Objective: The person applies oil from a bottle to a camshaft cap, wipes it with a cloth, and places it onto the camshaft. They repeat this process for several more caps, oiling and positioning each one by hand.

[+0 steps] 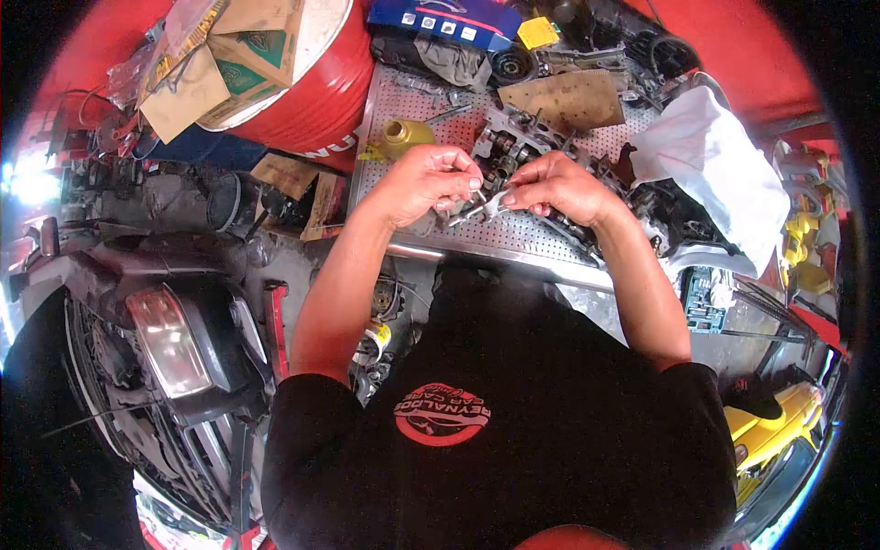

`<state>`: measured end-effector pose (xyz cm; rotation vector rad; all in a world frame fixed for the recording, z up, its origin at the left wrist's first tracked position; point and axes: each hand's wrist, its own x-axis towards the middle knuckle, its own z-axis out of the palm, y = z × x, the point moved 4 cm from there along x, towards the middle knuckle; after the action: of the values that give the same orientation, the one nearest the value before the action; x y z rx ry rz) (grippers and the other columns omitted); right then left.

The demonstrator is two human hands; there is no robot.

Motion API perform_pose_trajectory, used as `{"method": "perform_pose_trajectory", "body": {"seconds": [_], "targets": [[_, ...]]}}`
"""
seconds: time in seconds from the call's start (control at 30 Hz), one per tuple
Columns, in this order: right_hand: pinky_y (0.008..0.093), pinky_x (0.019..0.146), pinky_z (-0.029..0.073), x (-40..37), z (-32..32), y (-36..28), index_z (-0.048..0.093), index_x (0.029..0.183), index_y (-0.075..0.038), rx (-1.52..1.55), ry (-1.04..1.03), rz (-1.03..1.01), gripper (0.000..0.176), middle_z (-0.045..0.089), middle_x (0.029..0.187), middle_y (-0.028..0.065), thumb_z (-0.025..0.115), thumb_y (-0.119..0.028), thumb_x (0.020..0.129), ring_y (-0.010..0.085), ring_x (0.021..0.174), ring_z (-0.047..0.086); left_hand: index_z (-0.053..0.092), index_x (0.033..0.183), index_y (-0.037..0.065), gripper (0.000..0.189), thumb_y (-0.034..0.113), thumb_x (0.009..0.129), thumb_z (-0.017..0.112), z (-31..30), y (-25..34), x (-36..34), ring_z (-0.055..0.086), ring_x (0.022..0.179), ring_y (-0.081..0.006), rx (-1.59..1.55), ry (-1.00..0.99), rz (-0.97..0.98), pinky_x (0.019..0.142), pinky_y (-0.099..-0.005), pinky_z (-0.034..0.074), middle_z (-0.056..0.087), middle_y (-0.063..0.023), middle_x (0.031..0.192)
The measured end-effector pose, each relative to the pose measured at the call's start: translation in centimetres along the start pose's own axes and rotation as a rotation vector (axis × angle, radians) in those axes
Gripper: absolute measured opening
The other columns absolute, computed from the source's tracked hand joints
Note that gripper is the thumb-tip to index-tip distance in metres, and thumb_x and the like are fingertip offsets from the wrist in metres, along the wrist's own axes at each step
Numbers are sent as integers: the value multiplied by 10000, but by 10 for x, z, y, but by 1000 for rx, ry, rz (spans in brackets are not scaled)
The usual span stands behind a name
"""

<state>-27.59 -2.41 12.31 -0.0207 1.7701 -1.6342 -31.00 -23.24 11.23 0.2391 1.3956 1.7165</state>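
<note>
Over the front of the perforated metal bench top, my two hands work close together. My left hand (434, 186) is closed in a pinch, its fingertips on something small that I cannot make out. My right hand (561, 190) is closed on a small white rag (496, 203), which sits between thumb and fingers. A slim metal rod (467, 216) shows just below the fingertips, slanting down to the left. Behind my hands lies an engine cylinder head (515, 137), and a yellow-olive plastic bottle (403, 136) stands beyond my left hand.
The perforated bench (522, 240) carries a piece of cardboard (564, 99), a blue box (445, 22), dark engine parts and a white plastic sheet (710, 170). A red drum (316, 115) with cardboard boxes stands left. A car headlight (169, 341) is nearer me; a teal tool case (704, 298) sits right.
</note>
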Motion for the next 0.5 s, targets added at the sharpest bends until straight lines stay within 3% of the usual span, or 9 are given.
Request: {"method": "perform_pose_trajectory", "body": {"seconds": [0.3,0.4,0.5], "targets": [[214,519,404,32,22,-18,758,935,10,16,76,-16,212,680,709,10,771,-172,828,48,586,550,664,942,44,40,68,918,684,-37,33,-7,502,658,-26,367,31,19,558,-199,377,615,47,788],[211,568,461,39,29,-16,757,969,-1,19,121,2,225,716,787,29,771,-181,835,59,636,595,668,935,53,55,51,896,707,-47,22,1,522,681,-32,388,-69,86,568,-202,396,624,46,798],[216,600,493,47,32,-16,753,992,1,16,171,-6,241,727,824,32,777,-186,842,68,670,619,672,952,54,95,35,876,725,-60,21,1,531,693,-36,355,28,10,582,-204,411,634,35,814]]}}
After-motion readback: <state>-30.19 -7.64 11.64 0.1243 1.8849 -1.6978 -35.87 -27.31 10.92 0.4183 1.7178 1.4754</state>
